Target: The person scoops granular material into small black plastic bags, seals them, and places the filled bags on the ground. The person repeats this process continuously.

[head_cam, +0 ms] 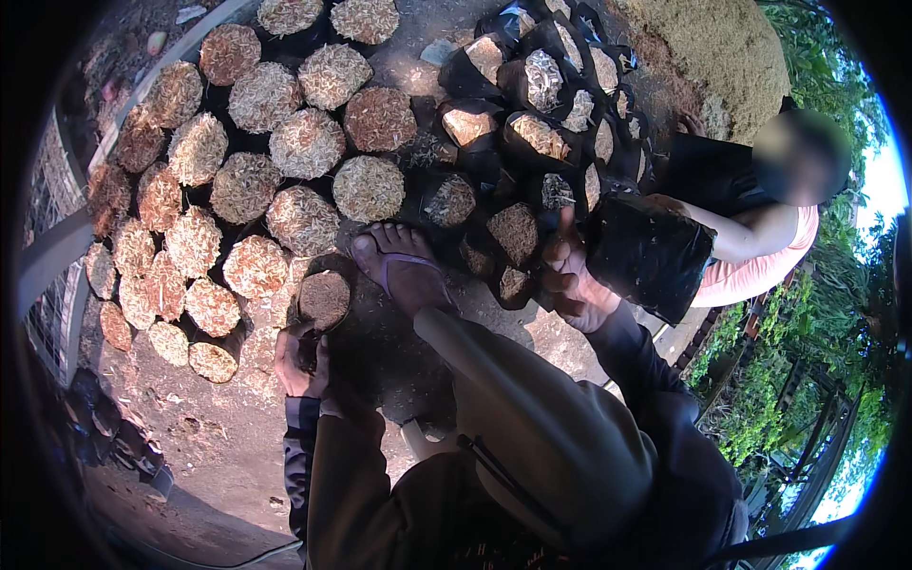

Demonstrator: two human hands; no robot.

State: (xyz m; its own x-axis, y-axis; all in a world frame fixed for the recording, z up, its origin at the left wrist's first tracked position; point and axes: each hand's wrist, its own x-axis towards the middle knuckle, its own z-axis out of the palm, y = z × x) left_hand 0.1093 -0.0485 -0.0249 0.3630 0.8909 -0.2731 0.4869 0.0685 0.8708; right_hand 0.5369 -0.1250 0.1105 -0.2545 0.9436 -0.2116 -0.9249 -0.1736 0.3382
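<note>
My left hand point(301, 365) is curled at the near edge of a small round container point(324, 301) filled with brown, crumbly material. Something dark shows between its thumb and fingers; whether it grips the container or a separate thing is unclear. My right hand point(581, 288) is turned up with its fingers apart and nothing visible in them. Right beside it is a black plastic bag point(648, 249), which a co-worker's arm point(719, 231) reaches over. Several dark bags topped with brown material point(514, 234) stand just beyond my right fingers.
Several round bags topped with pale shavings point(308, 142) stand packed at the left. More open black bags point(545, 78) crowd the far side, before a heap of tan material point(719, 57). My sandalled foot point(402, 267) is between the groups. A wire-mesh frame point(53, 249) edges the left.
</note>
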